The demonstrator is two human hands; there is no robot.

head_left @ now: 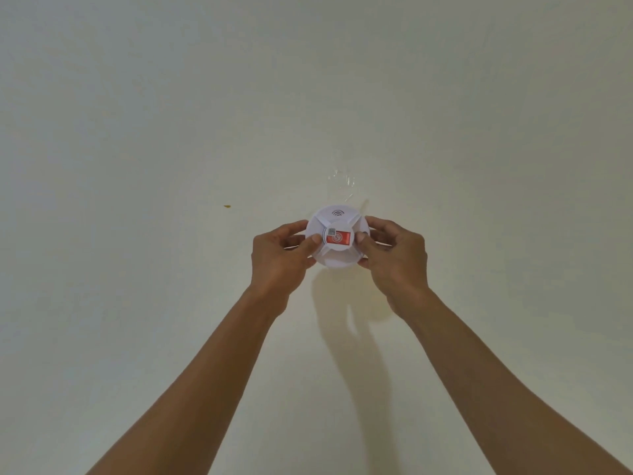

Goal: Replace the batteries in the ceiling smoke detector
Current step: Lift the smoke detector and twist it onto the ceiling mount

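A round white smoke detector (336, 260) is held up near the pale ceiling (308, 97), at the middle of the view. Its face shows a wifi-like mark at the top and a red and white label (338, 238) at the centre. My left hand (279, 257) grips its left rim, thumb on the face. My right hand (394, 260) grips its right rim, thumb beside the label. Both arms reach up from below. No batteries are visible.
A clear shiny patch like tape residue (342, 178) marks the ceiling just beyond the detector. A small yellow speck (227, 206) sits to the left. The hands and detector cast a shadow (346, 323) on the ceiling below them.
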